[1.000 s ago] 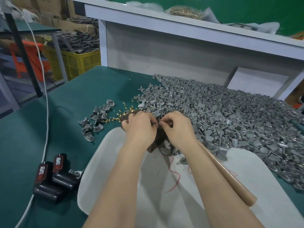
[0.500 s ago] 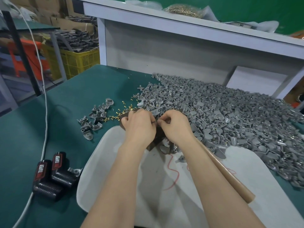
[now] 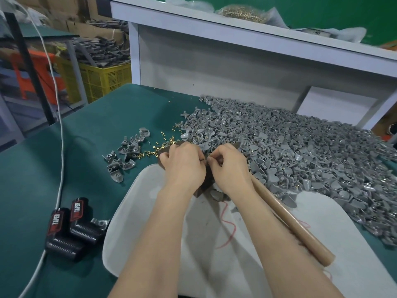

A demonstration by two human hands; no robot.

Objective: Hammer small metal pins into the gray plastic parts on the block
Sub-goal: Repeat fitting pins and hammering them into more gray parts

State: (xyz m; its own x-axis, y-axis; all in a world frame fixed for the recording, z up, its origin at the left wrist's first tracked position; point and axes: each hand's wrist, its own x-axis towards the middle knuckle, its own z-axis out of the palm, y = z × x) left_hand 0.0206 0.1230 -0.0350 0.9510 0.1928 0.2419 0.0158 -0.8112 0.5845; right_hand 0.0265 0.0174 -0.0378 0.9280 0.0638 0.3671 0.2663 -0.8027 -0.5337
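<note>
Little has changed: both hands stay pressed together over the block, and only the view has slid a touch. Nearest, two bare forearms reach out over a white tray (image 3: 150, 211) on the green table (image 3: 86, 130). A loose red thread (image 3: 227, 229) lies on the tray. A wooden hammer handle (image 3: 296, 226) slants out from under the right wrist; whether that hand holds it cannot be told. To the left, two black tools (image 3: 71, 229) with red labels lie beside the tray, with a white cable (image 3: 61, 168) running past them.

The left hand (image 3: 184, 168) sits on top of the brown block (image 3: 204, 183) at the tray's far edge, fingers curled. The right hand (image 3: 233, 168) meets it fingertip to fingertip, thumb and forefinger pinched. What either hand grips is hidden, so I cannot tell.

Brass pins (image 3: 154, 150) are scattered just left of the block, next to a few gray parts (image 3: 126, 153). A large pile (image 3: 300, 151) of the same parts spreads right and behind. Beyond it, a white shelf (image 3: 236, 24) carries a bag of pins (image 3: 240, 11), and a yellow crate (image 3: 103, 80) stands far left.
</note>
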